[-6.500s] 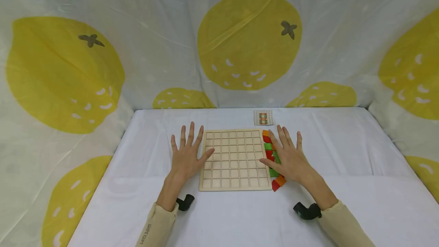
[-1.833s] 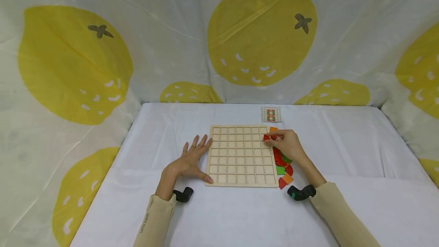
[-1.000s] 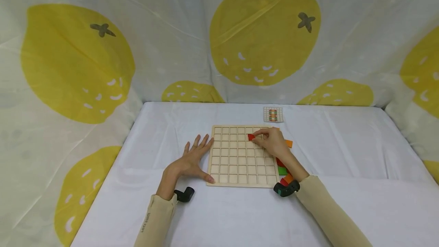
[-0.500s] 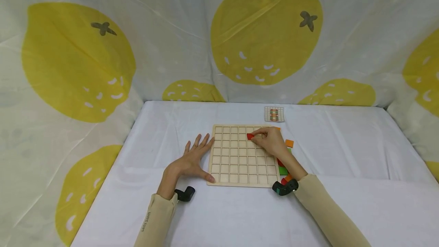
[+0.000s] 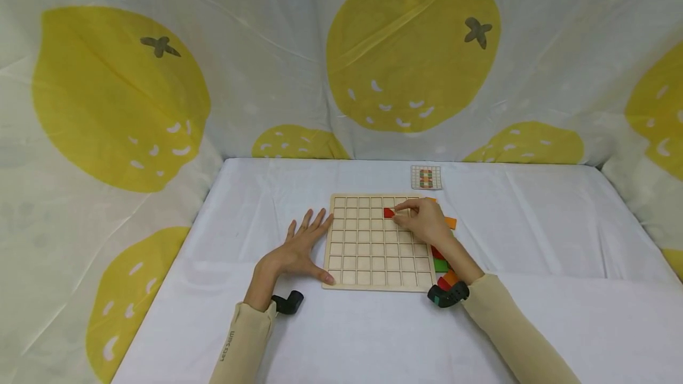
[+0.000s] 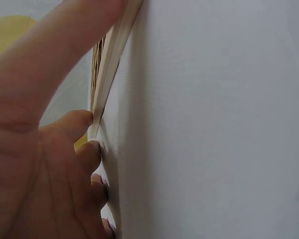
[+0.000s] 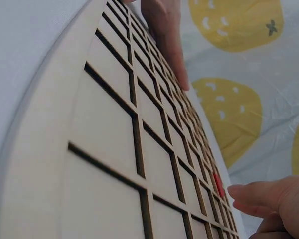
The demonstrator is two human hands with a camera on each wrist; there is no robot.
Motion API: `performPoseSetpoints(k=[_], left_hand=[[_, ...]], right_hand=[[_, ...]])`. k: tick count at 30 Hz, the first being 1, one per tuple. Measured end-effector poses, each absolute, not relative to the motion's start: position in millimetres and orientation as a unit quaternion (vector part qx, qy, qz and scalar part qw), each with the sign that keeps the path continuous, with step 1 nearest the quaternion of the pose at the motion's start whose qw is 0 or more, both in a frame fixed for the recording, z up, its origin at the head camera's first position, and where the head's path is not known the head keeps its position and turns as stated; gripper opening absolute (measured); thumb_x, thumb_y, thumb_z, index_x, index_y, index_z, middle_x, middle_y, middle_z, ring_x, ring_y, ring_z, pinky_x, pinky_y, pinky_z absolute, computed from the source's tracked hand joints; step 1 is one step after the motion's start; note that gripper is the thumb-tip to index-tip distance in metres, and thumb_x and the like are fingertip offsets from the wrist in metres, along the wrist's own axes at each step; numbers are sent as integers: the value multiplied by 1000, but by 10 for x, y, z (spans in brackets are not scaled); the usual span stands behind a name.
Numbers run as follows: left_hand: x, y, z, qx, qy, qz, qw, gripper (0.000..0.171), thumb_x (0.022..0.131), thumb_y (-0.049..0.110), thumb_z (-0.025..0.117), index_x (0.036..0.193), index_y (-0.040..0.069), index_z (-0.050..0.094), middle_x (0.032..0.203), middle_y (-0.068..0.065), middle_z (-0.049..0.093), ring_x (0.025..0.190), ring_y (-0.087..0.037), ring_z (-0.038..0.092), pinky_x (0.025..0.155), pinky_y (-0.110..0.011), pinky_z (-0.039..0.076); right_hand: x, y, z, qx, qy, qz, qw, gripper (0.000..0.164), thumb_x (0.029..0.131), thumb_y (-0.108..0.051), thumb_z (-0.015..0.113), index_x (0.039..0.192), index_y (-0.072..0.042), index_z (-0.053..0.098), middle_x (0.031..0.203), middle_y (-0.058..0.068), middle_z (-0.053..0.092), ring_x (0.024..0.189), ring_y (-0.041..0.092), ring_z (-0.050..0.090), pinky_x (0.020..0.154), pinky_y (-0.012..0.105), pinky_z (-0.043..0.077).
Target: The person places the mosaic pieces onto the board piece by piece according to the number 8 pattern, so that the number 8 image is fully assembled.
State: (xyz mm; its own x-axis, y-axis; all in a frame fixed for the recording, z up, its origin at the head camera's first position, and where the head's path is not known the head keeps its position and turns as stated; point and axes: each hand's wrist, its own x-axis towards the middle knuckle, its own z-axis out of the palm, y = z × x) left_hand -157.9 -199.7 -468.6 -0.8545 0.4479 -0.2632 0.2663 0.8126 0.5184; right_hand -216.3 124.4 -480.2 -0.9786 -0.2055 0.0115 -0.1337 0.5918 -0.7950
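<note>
I judge the red tile (image 5: 388, 213) light, stiff — pinch its edges; left hand (image 5: 296, 252) spread; whether right hand (image 5: 425, 221) grips, I cannot tell.

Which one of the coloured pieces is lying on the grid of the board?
The red piece next to the right hand, in the second row from the far edge of the board. The other visible pieces lie off it, beside its right edge.

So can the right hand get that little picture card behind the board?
Probably yes. The picture card lies just past the board, close to the right hand, and nothing seems to cover it; only the board's rim and a flat orange piece are between.
</note>
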Motion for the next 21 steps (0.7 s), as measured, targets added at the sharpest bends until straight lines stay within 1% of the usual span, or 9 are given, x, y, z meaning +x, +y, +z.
performPoseSetpoints(k=[4,8,15,21], left_hand=[[-1579,-1995,-4684,191,934,236,191,142,63,52,97,168,16,9,176,-10,-5,162,-37,-14,127,-67,-9],[-1577,-1993,-4676,186,934,234,195,142,63,52,97,168,16,8,176,-9,-5,162,-37,-14,127,-66,-9],[-1573,-1999,-4673,186,934,233,197,142,64,52,97,168,16,7,176,-9,-5,162,-37,-15,127,-66,-9],[-1576,-1985,-4687,187,933,238,192,142,63,52,97,168,16,8,176,-10,-5,162,-37,-14,127,-67,-9]], right_hand=[[-2090,1446,-4771,-92,895,-435,29,26,91,-19,80,112,-3,79,56,-2,36,50,13,31,47,22,25],[-2011,1690,-4783,-69,901,-428,27,28,93,-20,79,114,-3,78,56,-2,33,50,12,29,47,22,22],[-1902,2019,-4789,-35,912,-407,28,32,94,-24,78,120,-5,76,61,-1,36,56,15,37,49,25,26],[-1862,2210,-4788,-10,919,-393,36,36,94,-27,78,123,-6,75,62,-1,35,58,15,35,50,25,24]])
